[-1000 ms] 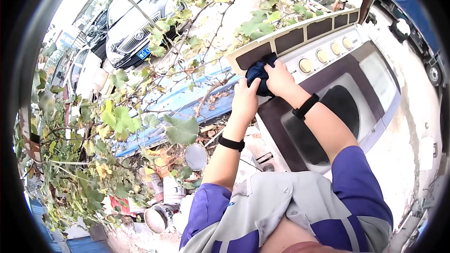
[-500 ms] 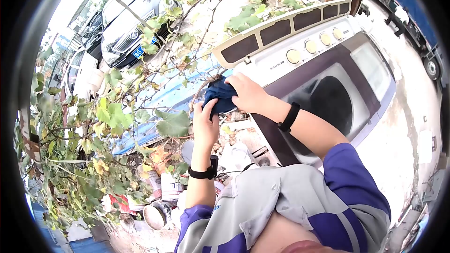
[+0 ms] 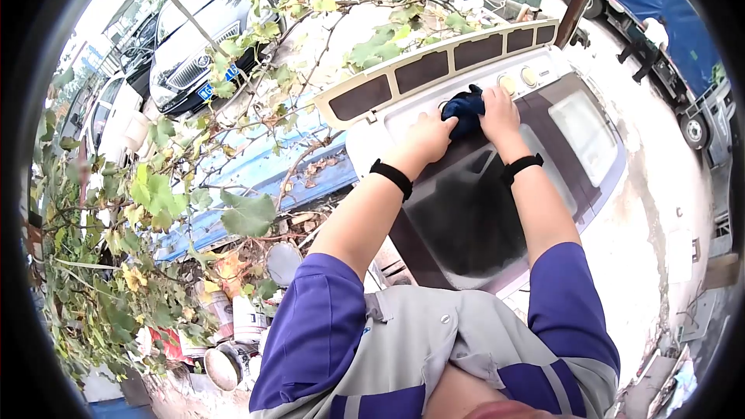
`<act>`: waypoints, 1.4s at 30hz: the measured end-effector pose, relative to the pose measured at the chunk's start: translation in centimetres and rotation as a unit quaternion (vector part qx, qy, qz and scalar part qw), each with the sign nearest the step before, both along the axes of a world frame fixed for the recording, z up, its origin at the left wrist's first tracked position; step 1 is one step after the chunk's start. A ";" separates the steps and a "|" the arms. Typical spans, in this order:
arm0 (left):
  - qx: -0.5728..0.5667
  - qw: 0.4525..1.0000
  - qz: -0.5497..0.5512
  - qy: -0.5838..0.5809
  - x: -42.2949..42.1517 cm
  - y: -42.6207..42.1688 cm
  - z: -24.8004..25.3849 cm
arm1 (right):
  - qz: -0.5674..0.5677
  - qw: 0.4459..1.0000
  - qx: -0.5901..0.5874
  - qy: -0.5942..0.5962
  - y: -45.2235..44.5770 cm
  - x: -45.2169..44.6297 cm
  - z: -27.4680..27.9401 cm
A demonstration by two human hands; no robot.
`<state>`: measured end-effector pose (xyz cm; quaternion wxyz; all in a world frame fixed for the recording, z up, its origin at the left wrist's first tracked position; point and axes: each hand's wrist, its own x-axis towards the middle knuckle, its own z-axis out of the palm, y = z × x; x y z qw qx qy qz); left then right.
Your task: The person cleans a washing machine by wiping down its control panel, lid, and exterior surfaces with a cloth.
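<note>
A crumpled dark blue cloth [image 3: 466,114] is held between my two hands over the control panel of a washing machine [image 3: 537,112]. My left hand [image 3: 428,138] grips the cloth's left side, fingers curled. On the other side, my right hand [image 3: 500,113] pinches it close to the round cream knobs [image 3: 529,76]. The cloth and hands cover part of the panel. Below them is the machine's dark window lid [image 3: 466,221], with a smaller pale window [image 3: 580,130] to its right. Whether the cloth touches the panel I cannot tell.
Grape vines [image 3: 248,216] spread along the left, over a blue ledge [image 3: 240,178]. Buckets [image 3: 248,318] stand at the lower left. Beyond are a parked car [image 3: 198,58], a blue-covered truck [image 3: 660,0] and a person [image 3: 653,35] beside it.
Both hands have carried the cloth rightward, from beside the washing machine's left corner to over its control panel. My view has shifted slightly, and a person now shows more clearly by the truck.
</note>
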<state>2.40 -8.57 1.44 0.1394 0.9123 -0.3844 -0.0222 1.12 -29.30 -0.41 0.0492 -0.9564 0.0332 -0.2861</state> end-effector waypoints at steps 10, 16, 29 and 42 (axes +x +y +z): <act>-0.045 0.997 0.061 -0.022 1.4 -1.7 -1.5 | 0.095 0.949 0.071 0.292 -1.5 0.6 3.0; 0.010 0.993 -0.027 -0.113 1.5 -1.6 -1.7 | 0.073 0.991 -0.035 0.108 -0.5 3.2 -0.6; 0.011 0.998 -0.064 0.018 2.7 0.3 -1.3 | 0.072 0.968 -0.012 0.239 -1.3 3.1 1.5; -0.001 0.995 0.001 0.101 3.4 0.6 -1.7 | 0.121 0.968 -0.070 0.206 2.0 1.1 1.3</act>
